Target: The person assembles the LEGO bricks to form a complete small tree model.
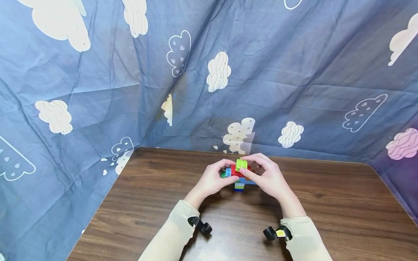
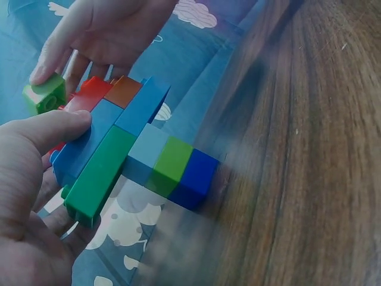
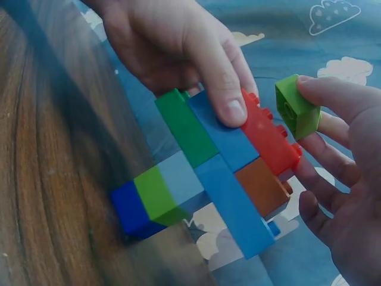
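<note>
My left hand [image 1: 212, 178] grips a brick build by its left side, the thumb on a blue brick [image 3: 223, 134]. Its column stacks a dark blue brick [image 2: 194, 179], a lime brick [image 2: 172, 158] and a light blue brick [image 2: 147, 150]. Above the column come a green brick [image 2: 101, 173], a second blue brick [image 3: 235, 205] and a brown brick [image 3: 262, 186]. A red brick [image 3: 269, 136] forms the top, studs showing. Just over those studs, my right hand [image 1: 270, 177] pinches a separate lime-green brick [image 1: 241, 165], tilted and apart from the red one in the right wrist view.
Under the hands is a brown wood-grain table [image 1: 156, 203]. A blue cloth [image 1: 196, 90] with cloud prints hangs behind it and along its sides. Each sleeve carries a small black wrist camera [image 1: 205, 228]. Whether the column's foot touches the table is hard to tell.
</note>
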`<state>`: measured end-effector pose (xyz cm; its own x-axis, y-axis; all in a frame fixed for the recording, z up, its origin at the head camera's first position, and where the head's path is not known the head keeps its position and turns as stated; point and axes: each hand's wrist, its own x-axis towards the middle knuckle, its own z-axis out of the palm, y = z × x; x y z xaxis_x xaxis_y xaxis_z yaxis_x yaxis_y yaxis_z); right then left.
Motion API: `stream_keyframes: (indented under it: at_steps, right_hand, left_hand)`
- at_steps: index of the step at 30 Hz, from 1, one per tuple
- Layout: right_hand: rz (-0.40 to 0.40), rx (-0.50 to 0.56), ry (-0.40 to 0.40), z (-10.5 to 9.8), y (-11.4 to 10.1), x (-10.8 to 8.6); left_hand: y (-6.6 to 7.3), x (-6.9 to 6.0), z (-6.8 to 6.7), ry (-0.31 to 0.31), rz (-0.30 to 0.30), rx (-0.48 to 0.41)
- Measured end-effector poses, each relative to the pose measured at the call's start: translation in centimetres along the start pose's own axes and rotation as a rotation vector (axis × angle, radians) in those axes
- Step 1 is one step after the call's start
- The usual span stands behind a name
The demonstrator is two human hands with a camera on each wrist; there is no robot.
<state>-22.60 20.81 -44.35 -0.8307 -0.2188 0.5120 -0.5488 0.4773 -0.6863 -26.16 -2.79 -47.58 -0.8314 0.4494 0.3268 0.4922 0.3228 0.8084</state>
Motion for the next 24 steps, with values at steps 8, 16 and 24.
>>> stream_keyframes:
  at_steps: [8,16,24]
  right_hand:
    - [0.004,-0.033,-0.013,0.1,0.5,0.0]
    - [0.006,-0.033,-0.034,0.1,1.2,-0.2]
    - [0.015,-0.042,-0.03,0.2,1.1,-0.2]
  left_hand:
    - [0.0,0.0,0.0,-0.007,0.003,-0.011]
    - [-0.2,0.0,0.0,-0.021,-0.011,-0.022]
    - [-0.3,0.0,0.0,-0.022,-0.022,-0.011]
